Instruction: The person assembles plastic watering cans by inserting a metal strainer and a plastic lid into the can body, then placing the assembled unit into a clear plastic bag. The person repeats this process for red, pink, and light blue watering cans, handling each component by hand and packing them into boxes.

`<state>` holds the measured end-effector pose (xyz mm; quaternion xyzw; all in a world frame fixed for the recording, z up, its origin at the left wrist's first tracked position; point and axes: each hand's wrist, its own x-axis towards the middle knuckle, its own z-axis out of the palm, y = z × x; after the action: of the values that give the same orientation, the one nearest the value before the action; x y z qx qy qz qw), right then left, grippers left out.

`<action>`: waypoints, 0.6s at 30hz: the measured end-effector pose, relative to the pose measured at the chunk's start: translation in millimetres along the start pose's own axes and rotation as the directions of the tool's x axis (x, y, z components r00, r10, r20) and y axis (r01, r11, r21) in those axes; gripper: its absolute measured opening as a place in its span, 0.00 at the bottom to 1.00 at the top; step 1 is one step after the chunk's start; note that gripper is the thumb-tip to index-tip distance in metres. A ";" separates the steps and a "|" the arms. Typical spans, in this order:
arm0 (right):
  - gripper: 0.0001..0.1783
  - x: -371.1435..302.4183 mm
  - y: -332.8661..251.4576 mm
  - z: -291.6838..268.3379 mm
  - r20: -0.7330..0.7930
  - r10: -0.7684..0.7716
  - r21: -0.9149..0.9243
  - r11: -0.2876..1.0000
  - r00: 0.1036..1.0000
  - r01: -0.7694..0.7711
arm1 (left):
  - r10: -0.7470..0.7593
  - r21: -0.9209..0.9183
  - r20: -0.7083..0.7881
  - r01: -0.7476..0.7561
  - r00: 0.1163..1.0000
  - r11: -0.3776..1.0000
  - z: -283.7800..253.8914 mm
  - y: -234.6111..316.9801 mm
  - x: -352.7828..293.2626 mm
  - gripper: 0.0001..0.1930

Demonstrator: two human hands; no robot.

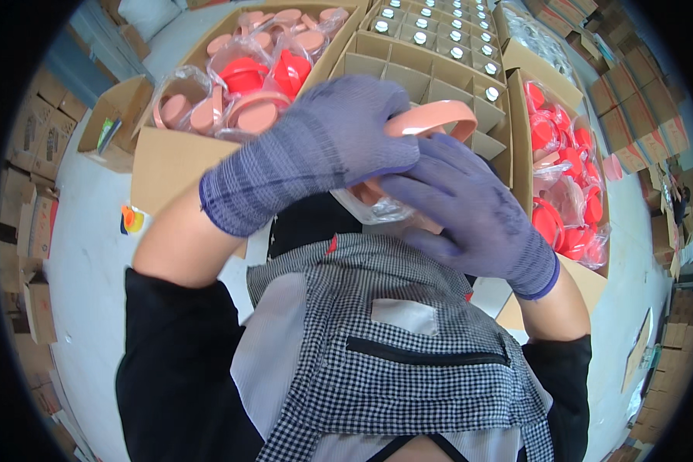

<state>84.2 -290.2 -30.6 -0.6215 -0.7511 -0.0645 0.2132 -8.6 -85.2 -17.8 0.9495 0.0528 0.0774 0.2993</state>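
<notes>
Both hands wear purple-grey knitted gloves and meet in front of my chest. My left hand (pixel 358 127) grips a pink lid with a loop handle (pixel 446 114) from the left; the loop sticks up beyond its fingers. From the right, my right hand (pixel 473 204) closes around the same piece, thumb low and fingers laid across it. Clear plastic wrap (pixel 373 209) shows below the hands, with a bit of pink inside. The gloves hide most of the lid's body.
Ahead stands a divided carton (pixel 396 65) with white-capped bottles in its far cells. An open carton of pink and red bagged lids (pixel 254 69) is at left, another of red lids (pixel 566 146) at right. A small yellow-orange bottle (pixel 133 220) stands on the floor.
</notes>
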 end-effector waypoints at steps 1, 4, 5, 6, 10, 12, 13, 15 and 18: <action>0.34 -6.0 3.7 -0.8 -0.084 0.071 0.060 0.996 0.994 -0.066 | 0.033 -0.035 -0.022 -0.033 0.999 0.999 2.7 -2.7 -0.4 0.21; 0.31 -35.9 10.5 -1.7 -0.098 0.122 0.024 0.992 0.988 -0.120 | 0.071 -0.129 -0.093 -0.082 0.993 0.988 7.0 -13.2 -7.5 0.20; 0.30 -47.5 12.7 0.9 -0.082 0.152 0.032 0.988 0.985 -0.150 | 0.090 -0.129 -0.090 -0.102 0.992 0.986 6.8 -16.3 -9.3 0.20; 0.28 -59.8 16.0 3.5 -0.009 0.229 0.045 0.973 0.973 -0.228 | 0.107 -0.132 -0.084 -0.118 0.991 0.984 5.7 -18.5 -12.4 0.20; 0.23 -100.4 37.8 12.6 0.373 0.403 -0.149 0.915 0.836 -0.375 | 0.142 -0.103 0.005 -0.141 0.990 0.985 -1.5 -18.0 -16.9 0.19; 0.16 -104.4 56.2 13.1 0.439 0.501 -0.376 0.856 0.746 -0.354 | 0.210 -0.044 0.029 -0.209 0.977 0.977 -5.5 -14.1 -15.2 0.17; 0.13 -102.4 66.1 10.2 0.394 0.436 -0.425 0.867 0.809 -0.261 | 0.270 -0.072 0.062 -0.265 0.961 0.961 -7.0 -11.9 -14.0 0.16; 0.11 -85.5 85.9 4.7 0.420 0.423 -0.500 0.846 0.803 -0.185 | 0.342 -0.108 0.141 -0.329 0.929 0.938 -9.7 -8.7 -11.6 0.15; 0.10 -57.4 96.5 -24.0 0.168 0.270 -0.692 0.717 0.948 -0.082 | 0.349 -0.065 0.108 -0.343 0.931 0.937 -11.7 -6.3 -10.9 0.16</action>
<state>190.5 -329.7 -48.3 -0.7281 -0.6337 -0.2314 -0.1214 -21.8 -75.1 -13.2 0.9398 -0.1348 0.0741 0.3051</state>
